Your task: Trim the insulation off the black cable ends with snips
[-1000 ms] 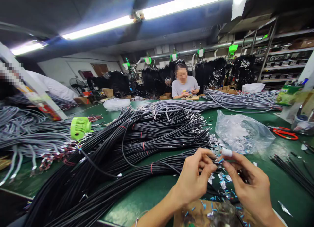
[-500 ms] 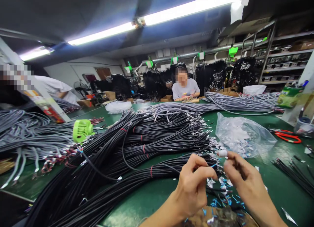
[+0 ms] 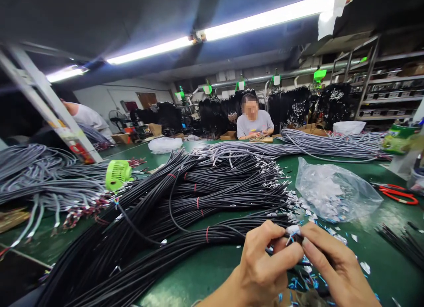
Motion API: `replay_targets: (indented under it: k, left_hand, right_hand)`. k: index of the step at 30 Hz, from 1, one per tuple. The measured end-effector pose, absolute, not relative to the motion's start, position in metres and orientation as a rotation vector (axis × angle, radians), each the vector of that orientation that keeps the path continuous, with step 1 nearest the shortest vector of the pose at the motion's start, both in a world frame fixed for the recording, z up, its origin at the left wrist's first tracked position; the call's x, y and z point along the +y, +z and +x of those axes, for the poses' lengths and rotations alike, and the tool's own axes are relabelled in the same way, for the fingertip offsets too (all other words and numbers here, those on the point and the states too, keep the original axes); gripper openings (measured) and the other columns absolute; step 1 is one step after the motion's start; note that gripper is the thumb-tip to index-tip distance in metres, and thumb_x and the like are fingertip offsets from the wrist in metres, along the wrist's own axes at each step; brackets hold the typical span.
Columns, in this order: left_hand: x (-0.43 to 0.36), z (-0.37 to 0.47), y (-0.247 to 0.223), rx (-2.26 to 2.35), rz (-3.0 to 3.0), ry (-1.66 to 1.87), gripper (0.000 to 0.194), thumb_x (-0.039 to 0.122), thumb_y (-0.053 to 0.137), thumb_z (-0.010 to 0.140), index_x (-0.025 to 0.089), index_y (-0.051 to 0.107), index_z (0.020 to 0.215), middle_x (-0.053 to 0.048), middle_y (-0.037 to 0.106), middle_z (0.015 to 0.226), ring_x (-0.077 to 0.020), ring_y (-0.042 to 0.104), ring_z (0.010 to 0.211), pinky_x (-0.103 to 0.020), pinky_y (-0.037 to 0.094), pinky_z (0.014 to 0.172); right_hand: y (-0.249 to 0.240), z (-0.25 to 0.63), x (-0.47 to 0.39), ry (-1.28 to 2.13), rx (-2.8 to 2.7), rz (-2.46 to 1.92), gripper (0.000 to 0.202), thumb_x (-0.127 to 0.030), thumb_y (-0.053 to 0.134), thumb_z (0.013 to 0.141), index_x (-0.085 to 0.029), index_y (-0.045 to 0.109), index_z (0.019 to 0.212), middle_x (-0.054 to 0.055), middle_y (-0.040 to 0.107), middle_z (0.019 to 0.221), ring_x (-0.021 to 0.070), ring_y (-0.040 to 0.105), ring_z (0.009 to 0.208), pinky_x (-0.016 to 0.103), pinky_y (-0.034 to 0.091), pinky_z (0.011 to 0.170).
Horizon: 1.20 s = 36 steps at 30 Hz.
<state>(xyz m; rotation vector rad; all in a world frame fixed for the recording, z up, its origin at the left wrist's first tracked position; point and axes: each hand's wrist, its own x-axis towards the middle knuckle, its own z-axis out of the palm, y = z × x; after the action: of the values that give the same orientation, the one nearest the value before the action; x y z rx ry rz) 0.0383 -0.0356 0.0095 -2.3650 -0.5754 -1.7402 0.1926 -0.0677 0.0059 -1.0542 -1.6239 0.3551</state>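
My left hand (image 3: 268,254) is closed, its thumb and index finger pinching the end of a black cable. My right hand (image 3: 334,258) meets it at the fingertips, closed on a small white piece (image 3: 293,230) at that cable end. Thin wire ends show between the fingers, though the fingers hide much of the contact. Behind and left of my hands lie bundles of black cables (image 3: 212,232) tied with red bands, their white-tipped ends facing right. Blue and white scraps (image 3: 298,281) are scattered beneath my hands.
A clear plastic bag (image 3: 334,192) of white pieces lies beyond my right hand, with red-handled pliers (image 3: 397,194) to its right. A green fan (image 3: 117,174) stands left among grey cables (image 3: 49,187). A person (image 3: 254,119) sits across the green table; another bends at far left.
My two hands have come together, and the white piece on my right fingertip is now at the cable end. The camera view has shifted slightly, so the scene appears further right.
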Motion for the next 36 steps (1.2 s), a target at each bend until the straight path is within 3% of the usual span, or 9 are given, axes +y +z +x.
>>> replay_targets:
  k: [9,15,20,36]
  left_hand:
    - [-0.0364,0.0377,0.0097,-0.585,-2.368,-1.737,0.029,0.007,0.041,0.088,0.018,0.065,0.078,-0.004,0.052,0.075,-0.0122,0.054,0.064,-0.024,0.048,0.056]
    - [-0.0305,0.0383,0.0081,-0.658,-2.480,-1.890,0.028,0.008,0.054,0.082,0.016,0.053,0.109,-0.006,0.058,0.082,-0.0147,0.055,0.069,-0.025,0.049,0.055]
    - [-0.0286,0.0383,0.0105,-0.754,-2.437,-1.917,0.018,-0.001,0.057,0.077,0.015,0.054,0.084,-0.003,0.059,0.070,-0.0134,0.051,0.063,-0.024,0.045,0.054]
    - [-0.0306,0.0386,0.0082,-0.759,-2.388,-1.943,0.014,0.003,0.061,0.077,0.014,0.057,0.083,-0.004,0.062,0.067,-0.0137,0.054,0.060,-0.024,0.044,0.056]
  right_hand:
    - [0.0042,0.1975,-0.0660,0.347,-1.684,-1.070,0.024,-0.029,0.056,0.085,-0.025,0.073,0.101,0.005,0.073,0.098,0.0201,0.069,0.090,0.024,0.056,0.079]
    - [0.0064,0.1966,-0.0661,0.301,-1.613,-1.140,0.023,-0.031,0.055,0.086,-0.023,0.074,0.098,0.007,0.073,0.097,0.0208,0.068,0.091,0.026,0.057,0.078]
    - [0.0089,0.1985,-0.0633,0.164,-1.714,-1.036,0.025,-0.021,0.057,0.084,-0.024,0.070,0.106,0.005,0.072,0.093,0.0181,0.069,0.086,0.020,0.057,0.068]
    - [0.0098,0.2005,-0.0644,0.101,-1.752,-1.021,0.020,-0.020,0.057,0.084,-0.024,0.069,0.100,0.004,0.071,0.093,0.0165,0.068,0.085,0.017,0.056,0.069]
